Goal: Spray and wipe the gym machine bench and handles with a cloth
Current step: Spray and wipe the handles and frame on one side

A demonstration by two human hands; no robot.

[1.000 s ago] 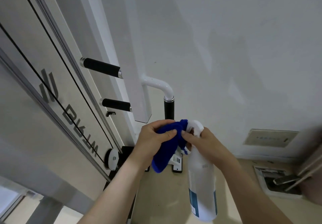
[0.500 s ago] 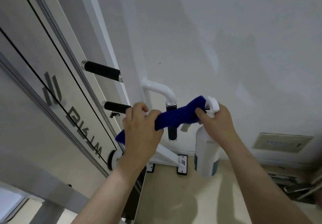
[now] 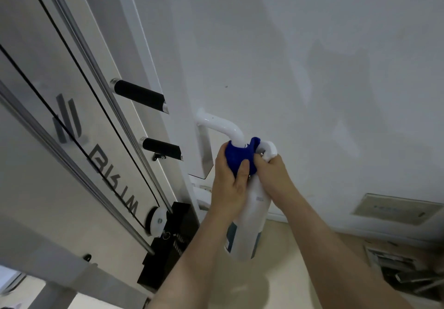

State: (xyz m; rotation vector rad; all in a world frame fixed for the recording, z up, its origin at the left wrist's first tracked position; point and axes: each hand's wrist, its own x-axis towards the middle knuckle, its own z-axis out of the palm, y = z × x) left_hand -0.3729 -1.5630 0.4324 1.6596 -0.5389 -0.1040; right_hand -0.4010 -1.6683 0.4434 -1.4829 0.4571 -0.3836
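Observation:
A blue cloth (image 3: 239, 156) is wrapped around the grip at the end of the white curved handle bar (image 3: 219, 126) of the gym machine. My left hand (image 3: 230, 183) squeezes the cloth around that grip, which is hidden under it. My right hand (image 3: 276, 176) holds the neck of a white spray bottle (image 3: 247, 227) that hangs downward, its fingers also touching the cloth's right edge. The bottle's white trigger head (image 3: 269, 150) sits just right of the cloth.
Two black foam handles (image 3: 139, 95) (image 3: 162, 148) stick out of the machine's white upright on the left. Cables, steel guide rods and a pulley (image 3: 157, 219) run beside the clear shield. A white wall is behind; a vent plate (image 3: 396, 210) sits low right.
The cloth was stretched between both hands in front of the black grip; now it is bunched around the grip under my left hand. The right hand and bottle moved in beside it.

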